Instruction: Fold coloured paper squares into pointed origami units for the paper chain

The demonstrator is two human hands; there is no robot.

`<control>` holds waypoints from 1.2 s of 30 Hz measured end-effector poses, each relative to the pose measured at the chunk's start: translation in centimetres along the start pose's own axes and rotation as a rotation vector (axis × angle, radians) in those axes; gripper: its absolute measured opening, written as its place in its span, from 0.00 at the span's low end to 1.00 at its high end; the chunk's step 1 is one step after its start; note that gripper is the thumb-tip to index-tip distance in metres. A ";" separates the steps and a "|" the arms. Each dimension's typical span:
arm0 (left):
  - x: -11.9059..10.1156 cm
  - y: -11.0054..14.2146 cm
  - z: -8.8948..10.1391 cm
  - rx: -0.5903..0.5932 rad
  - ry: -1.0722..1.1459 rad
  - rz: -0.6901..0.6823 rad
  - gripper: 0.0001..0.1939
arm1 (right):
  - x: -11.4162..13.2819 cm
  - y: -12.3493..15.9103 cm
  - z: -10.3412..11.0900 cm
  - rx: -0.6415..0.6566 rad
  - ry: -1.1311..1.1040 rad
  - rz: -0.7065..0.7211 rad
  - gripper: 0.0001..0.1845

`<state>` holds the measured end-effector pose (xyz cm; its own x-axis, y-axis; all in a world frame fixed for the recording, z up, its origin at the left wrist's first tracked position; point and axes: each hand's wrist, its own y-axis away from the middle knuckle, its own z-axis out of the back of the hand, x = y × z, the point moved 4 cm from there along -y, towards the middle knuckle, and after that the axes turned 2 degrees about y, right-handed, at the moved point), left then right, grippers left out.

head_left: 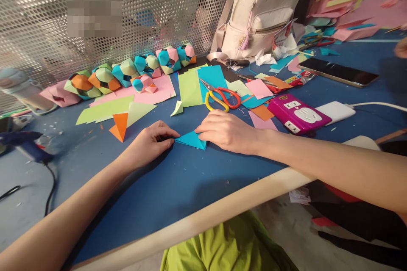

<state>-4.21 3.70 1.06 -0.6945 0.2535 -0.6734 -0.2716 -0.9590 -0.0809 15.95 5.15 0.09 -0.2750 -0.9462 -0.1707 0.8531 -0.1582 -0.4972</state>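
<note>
A folded piece of bright blue paper lies on the blue tabletop in front of me. My left hand pinches its pointed left end between thumb and fingers. At the right end, the bent fingers of my right hand press on the paper and cover part of it. Just behind are scissors with one red and one yellow handle, and a small folded pale-green piece. Left of my left hand stands a folded orange paper piece, beside a pale-green sheet.
Several multicoloured folded-paper balls line the perforated metal screen. A glue gun with a cord lies left. Rightward are a purple power socket, a phone, a backpack and another person's hand.
</note>
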 end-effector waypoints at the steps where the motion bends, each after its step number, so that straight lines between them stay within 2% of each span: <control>1: 0.0 0.0 0.0 -0.001 -0.001 -0.003 0.10 | 0.0 0.0 0.0 0.001 0.004 0.005 0.20; 17: 0.1 0.0 -0.1 0.020 -0.042 -0.024 0.11 | 0.1 0.1 0.0 -0.018 0.047 0.059 0.20; 27: 0.0 0.0 -0.1 0.014 -0.047 -0.023 0.11 | 0.1 0.1 0.1 0.057 0.085 0.069 0.19; 36: 0.1 0.0 0.0 0.010 -0.047 -0.031 0.11 | 0.2 0.2 0.0 0.054 0.101 0.089 0.19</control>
<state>-4.27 3.67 0.97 -0.7163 0.2890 -0.6351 -0.2998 -0.9494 -0.0939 16.05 4.96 -0.03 -0.2381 -0.9243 -0.2982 0.8979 -0.0925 -0.4303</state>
